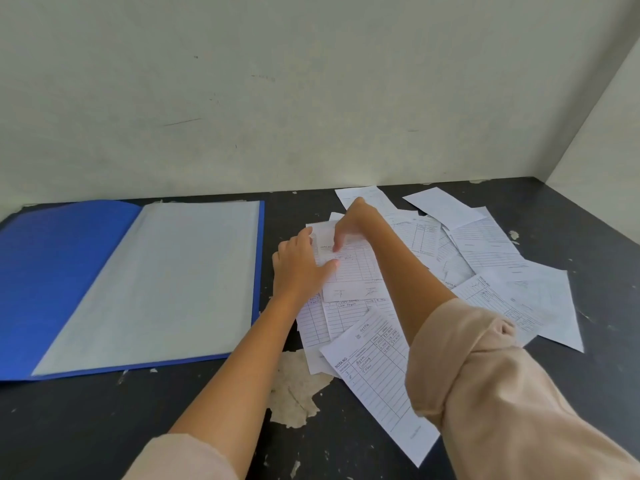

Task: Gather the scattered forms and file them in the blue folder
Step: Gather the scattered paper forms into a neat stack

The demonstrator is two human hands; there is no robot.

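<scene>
The blue folder (pixel 62 265) lies open on the left of the dark table, its right half covered by a pale clear sleeve (pixel 166 278). Several white ruled forms (pixel 485 247) lie scattered and overlapping to its right. My left hand (pixel 299 268) rests flat on the left edge of one form (pixel 353 268) in the middle of the heap, thumb pressed on the sheet. My right hand (pixel 353 220) reaches from above, fingers bent down and pinching the top edge of that same form. A nearer form (pixel 377 372) lies partly under my right forearm.
The dark table (pixel 104 427) has a worn patch (pixel 294 389) where the coating has peeled, near its front middle. A pale wall (pixel 277 98) stands right behind the table and a second wall (pixel 602 140) closes the right side.
</scene>
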